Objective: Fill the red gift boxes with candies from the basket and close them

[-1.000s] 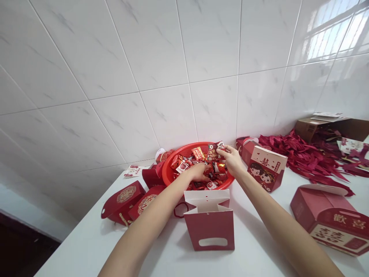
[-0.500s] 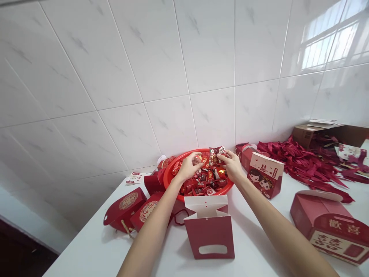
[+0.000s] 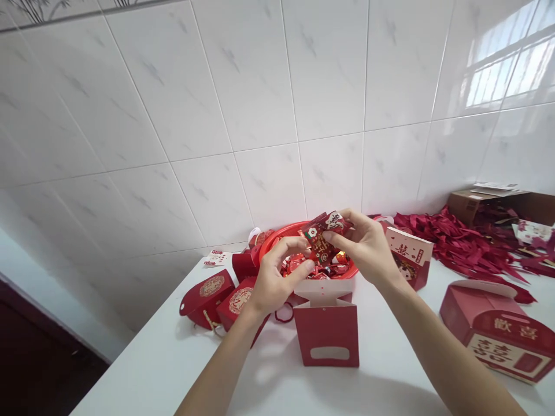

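Note:
My right hand [image 3: 364, 242] pinches a dark red candy packet [image 3: 319, 238] printed with white flowers and lettering. It holds the packet tilted above a red plastic basket [image 3: 277, 232] of shiny wrapped candies [image 3: 340, 268]. To the packet's left, my left hand [image 3: 277, 274] is curved with thumb and fingers apart, and I see nothing held in it. In front of the basket, below both hands, an open-topped red gift box [image 3: 329, 329] stands upright with a pale oval window near its bottom.
Dark red boxes with round gold emblems [image 3: 212, 287] lie at the left. On the right are a box with cartoon figures [image 3: 418, 254], a larger handled box [image 3: 498, 329], a heap of crimson ribbons [image 3: 459, 242] and a cardboard carton [image 3: 463, 205]. A tiled wall [image 3: 269, 179] rises behind.
My right hand has brought the candy packet up and closer to me, from over the basket toward the gift box. My left hand has come nearer too, and the view has shifted slightly.

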The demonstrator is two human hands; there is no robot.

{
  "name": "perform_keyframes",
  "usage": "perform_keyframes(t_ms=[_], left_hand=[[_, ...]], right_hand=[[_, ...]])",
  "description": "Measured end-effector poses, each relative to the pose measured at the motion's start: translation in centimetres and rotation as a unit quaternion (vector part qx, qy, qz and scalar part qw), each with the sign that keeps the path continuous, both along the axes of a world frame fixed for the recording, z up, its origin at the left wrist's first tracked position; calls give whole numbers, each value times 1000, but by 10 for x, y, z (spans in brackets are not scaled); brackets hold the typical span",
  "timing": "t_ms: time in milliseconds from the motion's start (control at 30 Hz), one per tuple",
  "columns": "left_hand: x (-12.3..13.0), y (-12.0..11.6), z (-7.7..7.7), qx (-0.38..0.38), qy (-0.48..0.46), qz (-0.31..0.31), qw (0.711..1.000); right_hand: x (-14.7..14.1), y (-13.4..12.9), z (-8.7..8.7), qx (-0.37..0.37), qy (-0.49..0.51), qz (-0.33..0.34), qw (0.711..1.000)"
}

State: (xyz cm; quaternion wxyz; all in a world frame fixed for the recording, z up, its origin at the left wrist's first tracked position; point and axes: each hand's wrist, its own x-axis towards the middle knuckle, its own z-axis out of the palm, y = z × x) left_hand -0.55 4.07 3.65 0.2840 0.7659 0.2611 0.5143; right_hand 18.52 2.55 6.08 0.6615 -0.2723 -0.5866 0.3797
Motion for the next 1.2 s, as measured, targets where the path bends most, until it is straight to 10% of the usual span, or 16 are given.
perform_keyframes(t_ms=[300,567,1200], left_hand=[[-13,-23,-7,-162,202,-17,966],[-19,-21,-4,-266,199,-68,941],[-18,-19,-5,-234,207,-85,946]], right_hand=[[11,-33,9,68,-231,-16,970],[2,-18,-4,94,-419,-43,902],[12,-28,9,80,-489,-37,868]])
